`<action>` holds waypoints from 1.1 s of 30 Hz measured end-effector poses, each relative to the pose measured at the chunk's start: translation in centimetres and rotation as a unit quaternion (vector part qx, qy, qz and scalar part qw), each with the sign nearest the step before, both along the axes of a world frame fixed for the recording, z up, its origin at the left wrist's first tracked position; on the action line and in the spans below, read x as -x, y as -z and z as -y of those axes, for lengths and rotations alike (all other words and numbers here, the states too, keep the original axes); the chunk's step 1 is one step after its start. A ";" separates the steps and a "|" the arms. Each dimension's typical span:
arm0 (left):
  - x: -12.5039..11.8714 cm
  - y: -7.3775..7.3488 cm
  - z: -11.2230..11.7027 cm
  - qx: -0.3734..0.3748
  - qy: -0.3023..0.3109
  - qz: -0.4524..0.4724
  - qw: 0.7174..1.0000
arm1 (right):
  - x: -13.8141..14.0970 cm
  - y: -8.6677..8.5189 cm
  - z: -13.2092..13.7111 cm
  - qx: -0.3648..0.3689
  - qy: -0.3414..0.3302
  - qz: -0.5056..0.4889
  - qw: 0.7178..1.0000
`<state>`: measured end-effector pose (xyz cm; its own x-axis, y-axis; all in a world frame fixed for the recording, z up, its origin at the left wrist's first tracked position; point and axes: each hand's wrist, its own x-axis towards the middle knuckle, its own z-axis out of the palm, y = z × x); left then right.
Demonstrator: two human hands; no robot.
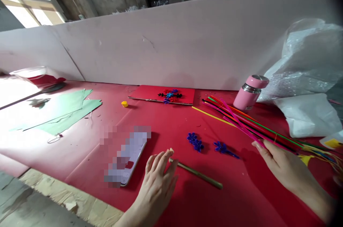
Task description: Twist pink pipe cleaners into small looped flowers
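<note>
My right hand [278,162] is closed on magenta pipe cleaners [241,123], gripped near one end over a bundle of many-coloured pipe cleaners [270,132]. With its fingers stretched out, my left hand [158,178] is at the near end of a thin greenish-brown stick [200,174] lying on the red table covering. A small pale bit at its fingertips is too small to name. Beyond the stick lie two dark-blue pipe-cleaner flower pieces, a double one [195,142] and a stemmed one [225,149].
A phone [134,155] lies left of my left hand. At the back are a red board [150,93] with pipe-cleaner flowers, a yellow cap [124,104] and a pink flask [248,94]. Green sheets [66,112] lie left; plastic wrapping [302,73] stands right. A white partition [160,48] closes the back.
</note>
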<state>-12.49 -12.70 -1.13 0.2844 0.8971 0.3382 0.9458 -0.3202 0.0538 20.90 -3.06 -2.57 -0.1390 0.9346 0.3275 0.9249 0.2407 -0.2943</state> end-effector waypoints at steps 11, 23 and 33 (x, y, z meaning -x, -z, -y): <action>6.8 0.9 2.6 -0.049 -0.332 0.064 0.940 | -0.3 1.1 -0.2 0.077 -0.024 0.011 0.997; 7.7 0.9 2.6 -0.050 -0.348 0.136 0.926 | -0.5 2.0 -0.2 0.109 -0.030 -0.013 0.994; 8.1 0.4 1.9 -0.085 -0.303 0.076 0.946 | -0.2 1.7 -0.2 0.085 -0.038 -0.009 0.996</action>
<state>-20.62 -14.62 -1.58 -0.3292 0.8087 0.4875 0.9436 0.2627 0.2014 21.08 -2.87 -4.30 -0.2064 0.9638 0.1688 0.9003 0.2546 -0.3530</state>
